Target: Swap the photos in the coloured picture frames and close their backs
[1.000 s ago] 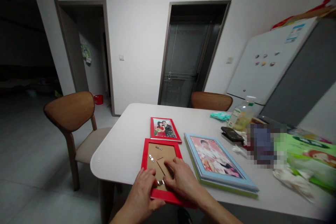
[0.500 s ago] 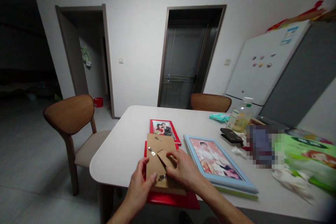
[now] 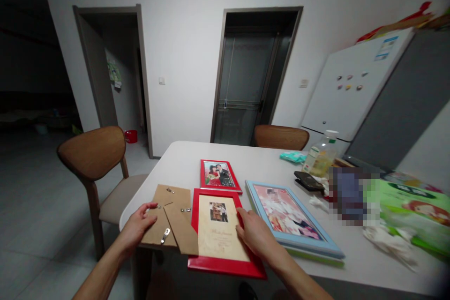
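Observation:
My left hand (image 3: 138,226) is closed on the left side of a brown backing board (image 3: 168,197), which has metal clips and a fold-out stand flap. The board lies partly on the table, at the left of a red photo frame (image 3: 225,263). Inside that frame shows a cream paper insert (image 3: 218,239) with a small printed picture. My right hand (image 3: 256,234) grips the frame's right side, its fingers curled at the insert's edge; part of the border is hidden under it. Just beyond lies a second red photo frame (image 3: 220,175) with a couple's photo.
To the right, a light blue photo frame (image 3: 293,220) lies on top of a green one (image 3: 312,258). Further right are a black wallet-like item (image 3: 309,182), a bottle (image 3: 321,154), crumpled tissues (image 3: 392,246) and a green tissue pack (image 3: 415,204). Wooden chairs (image 3: 93,152) stand around the white table (image 3: 183,157).
The backing board has come off the red frame and moved left with my left hand, uncovering the insert. My right hand has shifted from the board to the frame's right side.

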